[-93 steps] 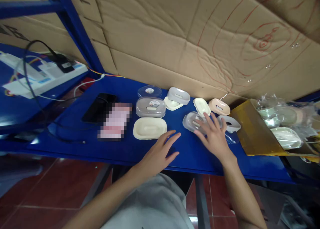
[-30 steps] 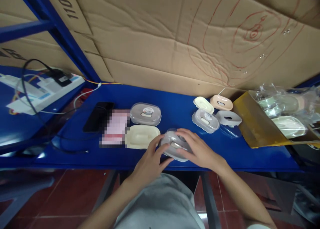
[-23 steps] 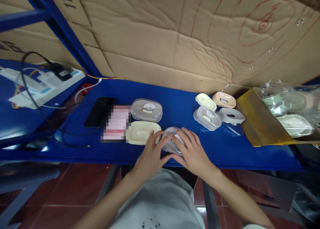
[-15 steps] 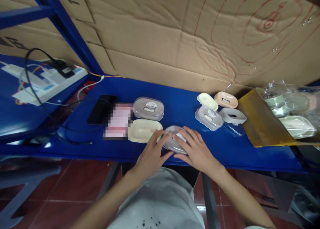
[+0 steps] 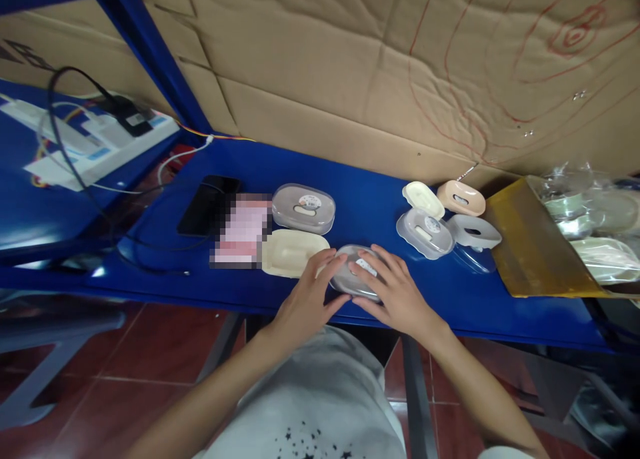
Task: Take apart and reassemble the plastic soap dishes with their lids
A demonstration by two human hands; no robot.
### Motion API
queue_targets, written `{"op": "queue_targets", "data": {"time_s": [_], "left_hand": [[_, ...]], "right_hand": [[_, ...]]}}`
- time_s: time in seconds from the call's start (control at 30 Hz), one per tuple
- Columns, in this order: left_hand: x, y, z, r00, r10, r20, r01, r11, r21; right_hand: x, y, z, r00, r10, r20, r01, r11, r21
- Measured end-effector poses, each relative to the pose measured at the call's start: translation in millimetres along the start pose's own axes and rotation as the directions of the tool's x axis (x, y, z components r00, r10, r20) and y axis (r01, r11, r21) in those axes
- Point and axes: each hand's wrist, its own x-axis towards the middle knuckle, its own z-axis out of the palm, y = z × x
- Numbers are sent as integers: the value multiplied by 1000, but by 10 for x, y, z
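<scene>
Near the front edge of the blue table, a grey soap box with a clear lid (image 5: 345, 282) lies between my two hands. My left hand (image 5: 315, 289) grips its left end, thumb at the near side and fingers over the lid. From the right, my right hand (image 5: 390, 285) holds it with fingers spread across the top, partly hiding the white label. Just left of my left hand is a cream soap box tray (image 5: 290, 253). Behind that tray sits another grey soap box with a clear lid and a label (image 5: 304, 210).
Right of my hands cluster a lidded grey box (image 5: 425, 233), a cream piece (image 5: 423, 199), a peach box (image 5: 461, 198) and a grey part (image 5: 475, 232). A cardboard carton (image 5: 545, 245) holds bagged pieces. Leftward lie a black phone (image 5: 207, 205), a blurred pink item (image 5: 243, 232) and cables.
The camera view has shifted and tilted slightly. Both hands stay on the grey soap box, with only slight finger movement.
</scene>
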Motion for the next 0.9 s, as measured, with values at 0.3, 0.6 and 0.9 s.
{"op": "queue_targets", "data": {"time_s": [0.3, 0.6, 0.9], "left_hand": [[-32, 8, 14, 999, -17, 37, 16, 999, 45], [5, 4, 6, 999, -8, 51, 4, 997, 75], [-93, 96, -130, 987, 85, -139, -16, 900, 436]], "right_hand": [[-11, -73, 115, 993, 68, -94, -72, 997, -35], [-119, -114, 187, 981, 46, -189, -44, 999, 12], [268, 58, 138, 937, 304, -175, -333, 928, -170]]}}
